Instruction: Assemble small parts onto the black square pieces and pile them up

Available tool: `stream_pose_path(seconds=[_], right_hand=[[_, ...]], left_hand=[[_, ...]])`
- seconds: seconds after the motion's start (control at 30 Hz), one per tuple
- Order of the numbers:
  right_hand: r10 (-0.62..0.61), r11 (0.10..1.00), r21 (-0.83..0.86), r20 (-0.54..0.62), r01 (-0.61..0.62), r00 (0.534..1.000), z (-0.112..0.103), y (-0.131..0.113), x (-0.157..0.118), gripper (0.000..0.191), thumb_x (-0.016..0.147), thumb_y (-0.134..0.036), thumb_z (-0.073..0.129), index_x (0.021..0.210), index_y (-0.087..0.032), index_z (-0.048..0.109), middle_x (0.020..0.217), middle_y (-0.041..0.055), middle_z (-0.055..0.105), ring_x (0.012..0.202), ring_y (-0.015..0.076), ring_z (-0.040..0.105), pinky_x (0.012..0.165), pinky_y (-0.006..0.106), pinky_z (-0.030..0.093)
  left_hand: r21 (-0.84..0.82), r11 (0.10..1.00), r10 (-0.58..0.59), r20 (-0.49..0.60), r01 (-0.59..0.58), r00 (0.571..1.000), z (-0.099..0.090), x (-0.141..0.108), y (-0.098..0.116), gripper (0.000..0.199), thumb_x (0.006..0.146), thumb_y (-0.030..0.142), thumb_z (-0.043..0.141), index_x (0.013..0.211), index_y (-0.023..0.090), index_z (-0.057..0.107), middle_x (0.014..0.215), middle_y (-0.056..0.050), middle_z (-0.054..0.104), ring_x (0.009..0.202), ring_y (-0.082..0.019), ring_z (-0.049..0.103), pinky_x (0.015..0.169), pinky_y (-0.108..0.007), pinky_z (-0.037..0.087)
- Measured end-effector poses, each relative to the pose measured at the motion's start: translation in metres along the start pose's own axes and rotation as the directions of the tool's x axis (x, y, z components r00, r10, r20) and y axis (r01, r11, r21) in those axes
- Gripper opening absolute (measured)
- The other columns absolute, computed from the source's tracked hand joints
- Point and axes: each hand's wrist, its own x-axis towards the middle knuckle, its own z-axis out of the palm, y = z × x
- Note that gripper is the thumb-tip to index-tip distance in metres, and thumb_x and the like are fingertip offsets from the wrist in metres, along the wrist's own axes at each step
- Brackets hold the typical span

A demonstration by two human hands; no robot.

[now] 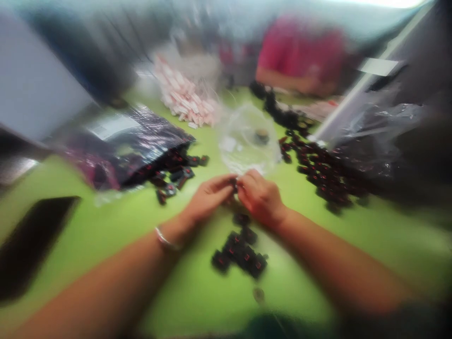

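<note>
1. From the head view, nearest the camera, the bare left forearm (pixel 116 278) and right forearm (pixel 335 263) reach over a smooth, bright green table (pixel 190 301); a shiny, rounded bracelet (pixel 165 239) circles the left wrist.
2. A small dark part (pixel 233 183) sits at the fingertips, raised between both hands; it looks blackish and compact, mostly hidden and blurred.
3. The left hand (pixel 210 197) pinches it between thumb and fingers. The right hand (pixel 262 197) has its fingers curled in against it; whether they grip it, I cannot tell.
4. Below the hands lie blocky black pieces (pixel 247 255) with reddish square marks.
5. Just beyond is a round, see-through plastic bag or bowl (pixel 229 125).
6. At left is a glossy, crinkled bag (pixel 155 134); at right, a heap of dark pieces (pixel 323 174).
</note>
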Motion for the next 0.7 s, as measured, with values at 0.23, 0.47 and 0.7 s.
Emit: stream_pose_path(seconds=[0.23,0.47,0.7], right_hand=[[0.049,0.977,0.212,-0.066,-0.034,0.997,0.007,-0.002,-0.002,0.021,0.091,-0.021,0.04,0.087,-0.016,0.06,0.083,0.0076,0.06,0.075,0.0163,0.055,0.066,0.027,0.045],[0.097,0.825,0.564,-0.196,0.031,0.976,0.011,0.001,-0.004,0.019,0.09,-0.019,0.044,0.098,-0.019,0.062,0.088,0.0066,0.063,0.085,0.0162,0.059,0.078,0.03,0.05],[0.462,0.515,0.733,0.2,-0.444,0.864,-0.002,0.001,0.003,0.014,0.079,-0.027,0.056,0.084,-0.017,0.065,0.075,0.0019,0.065,0.056,0.0104,0.055,0.055,0.024,0.048]], left_hand=[[-0.053,0.998,-0.014,0.011,0.015,1.0,-0.002,0.001,-0.001,0.038,0.075,0.028,0.072,0.112,0.019,0.068,0.095,-0.007,0.07,0.064,-0.01,0.056,0.063,-0.024,0.046],[-0.309,0.95,-0.047,-0.029,0.035,0.998,0.007,-0.003,0.005,0.034,0.07,0.023,0.077,0.103,0.018,0.07,0.088,-0.005,0.069,0.065,-0.009,0.058,0.063,-0.023,0.046],[-0.282,0.959,-0.029,-0.04,0.017,0.999,0.009,-0.004,0.006,0.034,0.07,0.023,0.077,0.103,0.018,0.069,0.085,-0.005,0.07,0.066,-0.011,0.061,0.062,-0.024,0.048]])
